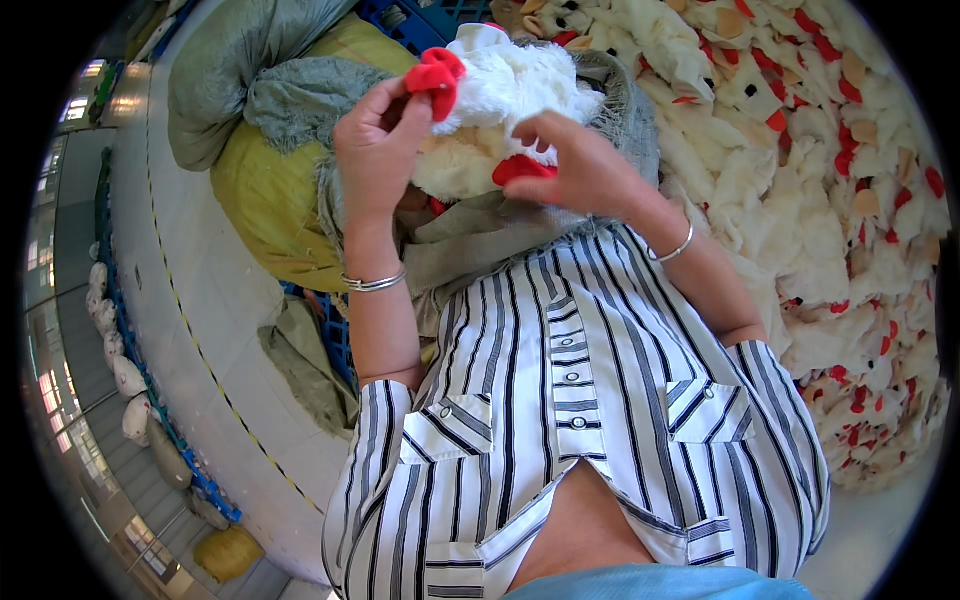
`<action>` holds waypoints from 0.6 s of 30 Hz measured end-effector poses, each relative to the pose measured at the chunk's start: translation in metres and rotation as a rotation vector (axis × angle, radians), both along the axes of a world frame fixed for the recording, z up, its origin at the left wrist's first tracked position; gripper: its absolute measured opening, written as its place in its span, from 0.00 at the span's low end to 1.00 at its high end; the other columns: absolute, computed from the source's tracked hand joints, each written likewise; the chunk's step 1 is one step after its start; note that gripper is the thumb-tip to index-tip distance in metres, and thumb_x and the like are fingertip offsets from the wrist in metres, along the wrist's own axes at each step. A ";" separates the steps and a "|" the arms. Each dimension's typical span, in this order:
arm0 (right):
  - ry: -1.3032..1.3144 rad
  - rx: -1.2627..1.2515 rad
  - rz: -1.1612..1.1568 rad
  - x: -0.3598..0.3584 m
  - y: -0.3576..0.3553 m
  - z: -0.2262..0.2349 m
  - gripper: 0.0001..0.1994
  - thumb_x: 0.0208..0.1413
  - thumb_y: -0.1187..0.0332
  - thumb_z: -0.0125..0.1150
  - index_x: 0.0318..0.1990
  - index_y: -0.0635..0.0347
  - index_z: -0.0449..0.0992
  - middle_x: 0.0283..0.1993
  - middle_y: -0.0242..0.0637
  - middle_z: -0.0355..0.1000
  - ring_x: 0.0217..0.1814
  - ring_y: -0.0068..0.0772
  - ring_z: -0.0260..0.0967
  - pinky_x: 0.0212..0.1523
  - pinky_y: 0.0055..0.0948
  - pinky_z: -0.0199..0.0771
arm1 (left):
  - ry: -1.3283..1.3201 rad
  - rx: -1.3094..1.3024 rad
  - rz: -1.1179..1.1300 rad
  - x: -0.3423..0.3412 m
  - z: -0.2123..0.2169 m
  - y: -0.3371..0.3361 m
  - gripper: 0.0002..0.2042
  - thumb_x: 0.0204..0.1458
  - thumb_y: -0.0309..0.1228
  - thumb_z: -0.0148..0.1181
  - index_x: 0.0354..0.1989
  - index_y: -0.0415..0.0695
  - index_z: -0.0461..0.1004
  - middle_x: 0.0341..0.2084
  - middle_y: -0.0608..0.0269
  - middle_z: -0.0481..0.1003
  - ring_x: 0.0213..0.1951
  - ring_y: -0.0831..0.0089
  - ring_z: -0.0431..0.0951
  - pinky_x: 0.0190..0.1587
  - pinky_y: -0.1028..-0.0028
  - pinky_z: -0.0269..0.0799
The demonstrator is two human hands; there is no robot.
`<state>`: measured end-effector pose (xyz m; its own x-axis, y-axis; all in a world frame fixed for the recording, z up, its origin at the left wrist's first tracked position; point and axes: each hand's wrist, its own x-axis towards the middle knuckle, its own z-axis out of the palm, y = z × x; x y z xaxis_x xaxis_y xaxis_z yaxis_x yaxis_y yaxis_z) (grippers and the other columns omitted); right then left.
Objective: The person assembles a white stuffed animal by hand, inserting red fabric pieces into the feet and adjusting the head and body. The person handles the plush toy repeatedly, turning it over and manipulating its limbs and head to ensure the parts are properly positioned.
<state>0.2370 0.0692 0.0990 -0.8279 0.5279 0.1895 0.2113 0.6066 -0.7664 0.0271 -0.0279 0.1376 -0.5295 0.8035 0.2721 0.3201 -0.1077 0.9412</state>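
My left hand pinches a red fabric piece between thumb and fingertips, at the upper left of a white fluffy plush piece. My right hand hovers over the plush pile with thumb and fingers apart and curved. Another red piece lies by its thumb; whether they touch is hard to tell. Cream-coloured plush sits between the two hands. All of this rests in the mouth of an open grey-green woven sack right before me.
A large heap of cream plush pieces with red and tan parts spreads along the right. Stuffed yellow and grey-green sacks stand at the left, beside blue plastic crates. A striped floor line runs down the left.
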 end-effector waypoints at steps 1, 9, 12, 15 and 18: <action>-0.077 0.143 -0.020 0.004 -0.005 -0.017 0.16 0.52 0.64 0.65 0.46 0.61 0.77 0.41 0.40 0.75 0.45 0.40 0.73 0.45 0.36 0.72 | 0.007 -0.019 0.020 -0.003 0.003 -0.003 0.09 0.57 0.23 0.60 0.45 0.38 0.79 0.28 0.73 0.76 0.29 0.88 0.72 0.31 0.84 0.68; 0.104 -0.024 -0.582 0.070 0.108 -0.047 0.09 0.55 0.74 0.51 0.38 0.62 0.79 0.31 0.40 0.75 0.30 0.33 0.73 0.34 0.29 0.75 | 0.115 0.011 0.428 -0.081 0.026 -0.046 0.11 0.60 0.30 0.53 0.43 0.37 0.79 0.21 0.67 0.74 0.24 0.81 0.72 0.29 0.79 0.67; 0.570 -0.435 -0.659 0.074 0.134 0.003 0.11 0.58 0.75 0.48 0.39 0.62 0.79 0.29 0.27 0.74 0.28 0.14 0.68 0.27 0.18 0.71 | -0.295 0.394 0.114 -0.103 0.028 -0.060 0.13 0.61 0.31 0.51 0.44 0.33 0.76 0.27 0.59 0.77 0.28 0.73 0.76 0.35 0.74 0.73; 0.807 -0.556 -0.397 0.107 0.162 0.051 0.10 0.62 0.71 0.52 0.43 0.62 0.79 0.32 0.28 0.73 0.24 0.20 0.65 0.22 0.20 0.64 | -0.508 0.606 0.232 -0.100 0.071 -0.040 0.13 0.62 0.33 0.50 0.42 0.34 0.75 0.33 0.48 0.79 0.32 0.69 0.79 0.30 0.73 0.74; 1.153 -0.490 -0.239 0.079 0.134 0.125 0.16 0.66 0.61 0.45 0.48 0.63 0.74 0.45 0.39 0.77 0.46 0.33 0.76 0.49 0.33 0.77 | -0.559 0.844 -0.018 -0.120 0.109 -0.049 0.14 0.61 0.30 0.46 0.40 0.31 0.74 0.39 0.49 0.77 0.42 0.60 0.79 0.50 0.62 0.76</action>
